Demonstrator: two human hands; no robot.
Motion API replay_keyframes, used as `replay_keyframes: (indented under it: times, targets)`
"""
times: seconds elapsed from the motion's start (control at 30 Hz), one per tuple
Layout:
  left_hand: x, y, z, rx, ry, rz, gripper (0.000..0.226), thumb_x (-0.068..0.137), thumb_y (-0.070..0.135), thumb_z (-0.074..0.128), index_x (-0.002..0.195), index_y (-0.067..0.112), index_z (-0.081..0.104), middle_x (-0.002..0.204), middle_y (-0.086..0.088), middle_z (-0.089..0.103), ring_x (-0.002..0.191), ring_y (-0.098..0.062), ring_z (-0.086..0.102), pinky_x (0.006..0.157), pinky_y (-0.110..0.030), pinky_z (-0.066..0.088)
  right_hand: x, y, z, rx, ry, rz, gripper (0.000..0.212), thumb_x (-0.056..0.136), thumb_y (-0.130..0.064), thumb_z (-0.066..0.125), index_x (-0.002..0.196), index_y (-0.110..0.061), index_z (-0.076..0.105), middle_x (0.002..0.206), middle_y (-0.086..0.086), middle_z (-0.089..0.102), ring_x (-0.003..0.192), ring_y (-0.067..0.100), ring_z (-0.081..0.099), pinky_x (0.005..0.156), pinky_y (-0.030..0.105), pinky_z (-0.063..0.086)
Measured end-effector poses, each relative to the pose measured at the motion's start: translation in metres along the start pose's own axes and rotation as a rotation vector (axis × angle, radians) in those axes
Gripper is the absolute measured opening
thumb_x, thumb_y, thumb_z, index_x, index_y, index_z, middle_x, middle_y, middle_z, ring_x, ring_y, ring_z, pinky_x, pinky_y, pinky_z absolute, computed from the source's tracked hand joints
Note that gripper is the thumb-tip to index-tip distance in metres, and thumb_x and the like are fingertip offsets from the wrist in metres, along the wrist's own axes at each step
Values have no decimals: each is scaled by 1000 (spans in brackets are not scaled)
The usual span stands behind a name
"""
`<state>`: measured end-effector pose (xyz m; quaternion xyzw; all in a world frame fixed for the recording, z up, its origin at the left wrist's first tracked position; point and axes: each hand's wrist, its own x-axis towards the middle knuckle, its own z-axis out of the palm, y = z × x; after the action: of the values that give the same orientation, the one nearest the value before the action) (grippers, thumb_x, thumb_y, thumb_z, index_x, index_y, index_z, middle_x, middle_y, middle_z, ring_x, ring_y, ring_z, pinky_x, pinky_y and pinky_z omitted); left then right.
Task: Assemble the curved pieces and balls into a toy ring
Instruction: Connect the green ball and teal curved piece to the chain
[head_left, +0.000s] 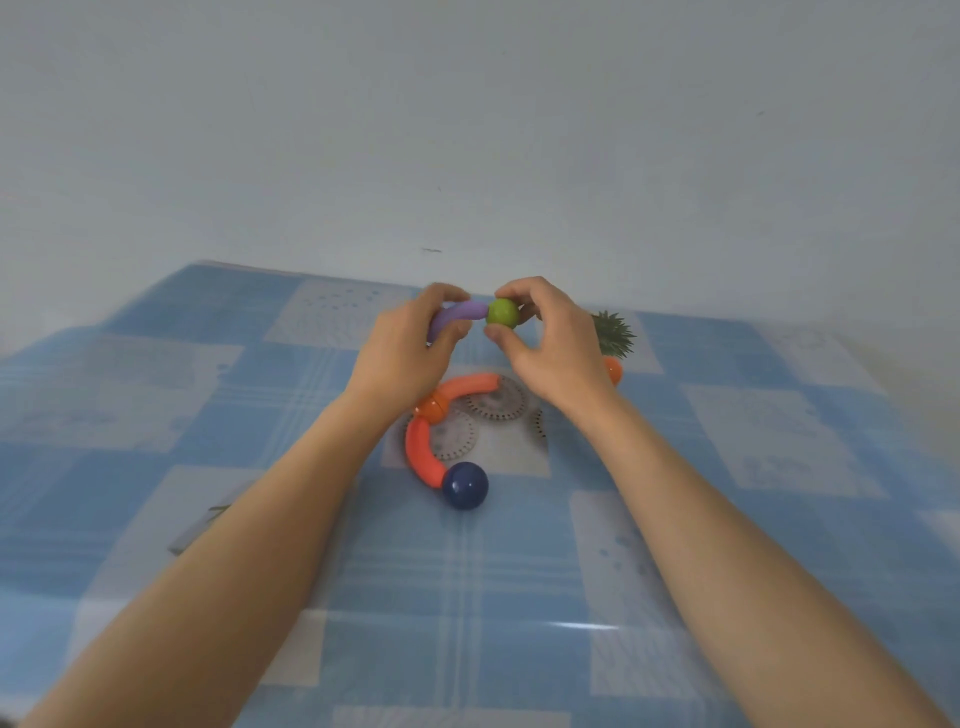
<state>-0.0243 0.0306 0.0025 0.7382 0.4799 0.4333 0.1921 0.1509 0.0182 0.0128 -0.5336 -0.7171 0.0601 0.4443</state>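
Both hands were raised above the bench (156, 395), which wore a blue and white checked cover with a glossy sheen. The left hand (410, 345) was closed around a purple curved piece (460, 313); only the upper stretch of that piece showed between thumb and fingers, and its lower end was buried in the palm. The right hand (550, 343) pinched a green ball (502, 312) between fingertips and thumb, and the ball touched the exposed end of the purple piece. Whether the two were actually joined could not be told.

Below the hands, on the bench, lay a partial chain: an upper orange curved piece (470, 385), an orange ball (431, 407), a lower orange curved piece (421, 454) and a dark blue ball (465, 485), each touching the next. The left wrist cut off part of the orange ball. A second orange ball (613, 370) peeked out from behind the right hand, mostly hidden. Beside it stood a small spiky green plant (613, 332), its base out of sight. Round dotted patterns were printed on the cover near the chain, partly covered by the right wrist. A flat grey object (195, 530) showed at the left forearm's edge, too obscured to identify. No readable writing or brand appeared anywhere.
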Motion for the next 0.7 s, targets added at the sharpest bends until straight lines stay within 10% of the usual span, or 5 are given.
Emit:
replay_keyframes:
  times: [0.13,0.53,0.7]
  targets:
    - [-1,4,-7,13,-18,-15,30,96,8,42,112,32,51,98,10,66,62,-16,69,75,-35,55,2,-2,-8,78,59,93,29,87,-16,74,114,-12,64,108,0,69,91,13,61,80,4,41]
    - [-12,2,-1,182,-286,11,17,79,50,71,93,40,73,125,23,54,81,8,54,86,-26,49,-36,3,-25,-109,-169,60,37,84,-28,69,121,-29,64,108,-3,63,90,10,64,83,39,56]
    - [-10,-6,2,192,-265,33,15,81,50,74,91,38,75,123,21,56,80,25,46,83,-23,47,-41,3,-27,-95,-222,118,27,82,-25,76,104,-24,60,106,-3,65,78,5,65,71,8,45]
